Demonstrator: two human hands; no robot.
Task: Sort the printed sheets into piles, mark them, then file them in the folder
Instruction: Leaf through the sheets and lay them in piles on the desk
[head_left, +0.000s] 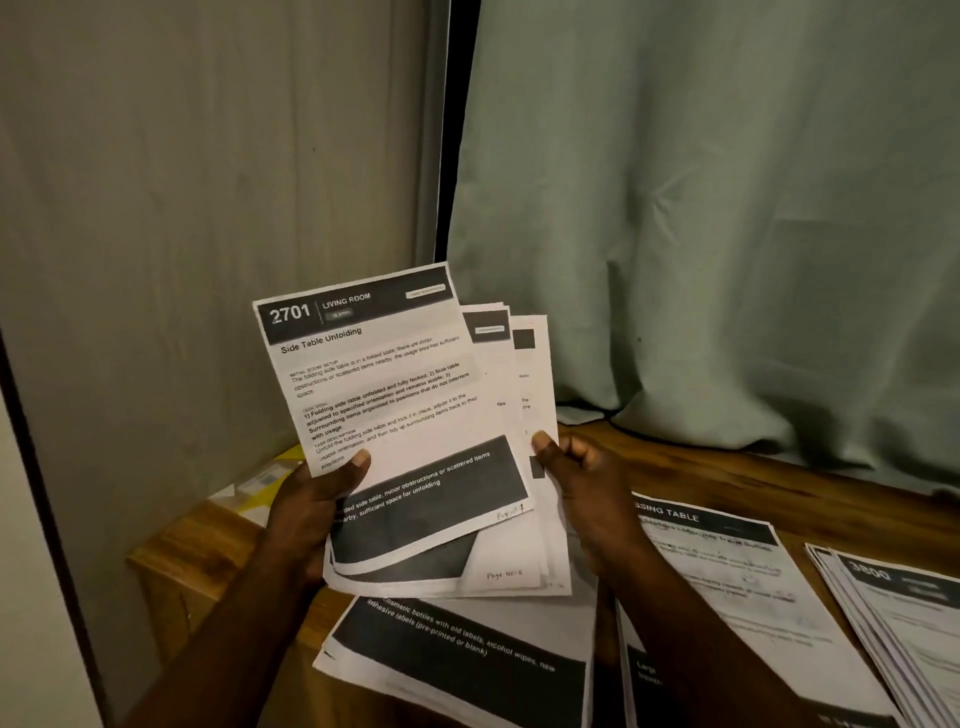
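I hold a fanned bundle of printed sheets above the wooden table (727, 478). The front sheet (384, 384) is headed "2701 Living Room, Side Table Unfolding" and is tilted left. My left hand (311, 499) grips it at its lower left edge, thumb on the face. My right hand (582, 478) pinches the sheets behind (524, 395) at their right edge. Handwritten page numbers show at the lower right corners. Three piles lie on the table: one below the bundle (467, 654), one headed "...ssing table" (727, 587), and one headed "3800" (904, 608).
A pale green curtain (727, 208) hangs behind the table. A grey wall panel (208, 208) stands at the left. A yellow-and-white packet (260, 483) lies on the table's far left corner. The table's left edge (156, 566) drops off near my left forearm.
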